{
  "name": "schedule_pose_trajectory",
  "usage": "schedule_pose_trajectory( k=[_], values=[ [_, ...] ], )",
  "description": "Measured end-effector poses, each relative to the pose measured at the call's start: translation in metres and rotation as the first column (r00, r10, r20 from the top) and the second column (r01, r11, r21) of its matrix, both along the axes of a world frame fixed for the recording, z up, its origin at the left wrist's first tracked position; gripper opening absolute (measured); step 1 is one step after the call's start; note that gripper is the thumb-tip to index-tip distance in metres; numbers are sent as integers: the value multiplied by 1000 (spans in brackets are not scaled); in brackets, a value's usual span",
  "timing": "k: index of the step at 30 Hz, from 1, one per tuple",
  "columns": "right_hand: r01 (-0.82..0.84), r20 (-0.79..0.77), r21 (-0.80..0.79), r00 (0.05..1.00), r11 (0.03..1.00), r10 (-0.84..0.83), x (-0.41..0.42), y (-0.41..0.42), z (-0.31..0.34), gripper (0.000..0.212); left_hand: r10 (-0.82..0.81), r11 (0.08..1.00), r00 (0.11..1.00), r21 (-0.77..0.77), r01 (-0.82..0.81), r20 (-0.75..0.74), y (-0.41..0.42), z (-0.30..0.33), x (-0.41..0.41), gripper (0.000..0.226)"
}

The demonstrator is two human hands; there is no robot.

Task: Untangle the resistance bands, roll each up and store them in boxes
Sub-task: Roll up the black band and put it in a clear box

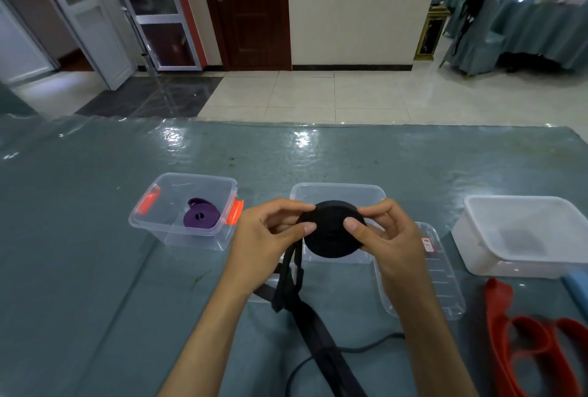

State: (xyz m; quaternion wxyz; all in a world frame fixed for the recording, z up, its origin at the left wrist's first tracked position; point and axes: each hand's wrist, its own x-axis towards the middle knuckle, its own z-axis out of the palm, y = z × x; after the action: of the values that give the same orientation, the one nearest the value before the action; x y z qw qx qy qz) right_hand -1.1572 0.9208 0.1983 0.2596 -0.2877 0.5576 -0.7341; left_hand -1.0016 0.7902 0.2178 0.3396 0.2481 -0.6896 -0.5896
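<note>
A black resistance band is wound into a thick roll held above the table. My left hand pinches the roll's left side and my right hand pinches its right side, thumb on its face. The band's loose tail hangs down to the table toward me. Behind the roll stands a clear box without a lid. A clear box with orange clips at the left holds a rolled purple band. A red band lies loose at the lower right.
A white frosted box stands at the right. A clear lid lies beside the middle box. A thin black cable crosses the grey-green table cover near me. Tiled floor, doors and draped chairs lie beyond the table's far edge.
</note>
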Motion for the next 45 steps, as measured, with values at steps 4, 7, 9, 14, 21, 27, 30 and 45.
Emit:
schedule_pose_trajectory(
  k=[4, 7, 9, 14, 21, 27, 30, 45],
  values=[
    [25, 23, 6, 999, 1000, -26, -1, 3, 0, 31, 50, 998, 994, 47, -46, -96, 7, -1, -7, 24],
    [97, 0, -104, 995, 990, -98, 3, 2, 2, 31, 19, 996, 994, 85, -10, -107, 8, 1, -8, 24],
    [124, 5, -132, 992, 983, -124, 3, 1, 1, 28, -45, 996, 996, 74, 51, -79, 5, 4, -5, 31],
    [62, 64, -64, 996, 996, -58, 5, -1, -5, 23, -14, 998, 998, -58, 11, -53, 2, 14, -3, 29],
    [99, -18, -131, 995, 986, -103, 5, -3, -1, 30, -30, 1000, 998, -7, 30, -51, 2, 0, 6, 32],
    [-57, -10, 18, 998, 998, 57, 1, -2, -5, 33, -68, 995, 998, -71, 67, -7, -8, -2, 9, 36],
    [-54, -33, 41, 998, 998, 56, -2, -2, -3, 38, -8, 998, 998, -60, 4, -62, -2, -8, 4, 31],
    [-53, -134, -57, 990, 997, 45, 8, -5, -15, 34, 29, 1000, 998, 2, -29, -51, -3, -11, 0, 30]
  ],
)
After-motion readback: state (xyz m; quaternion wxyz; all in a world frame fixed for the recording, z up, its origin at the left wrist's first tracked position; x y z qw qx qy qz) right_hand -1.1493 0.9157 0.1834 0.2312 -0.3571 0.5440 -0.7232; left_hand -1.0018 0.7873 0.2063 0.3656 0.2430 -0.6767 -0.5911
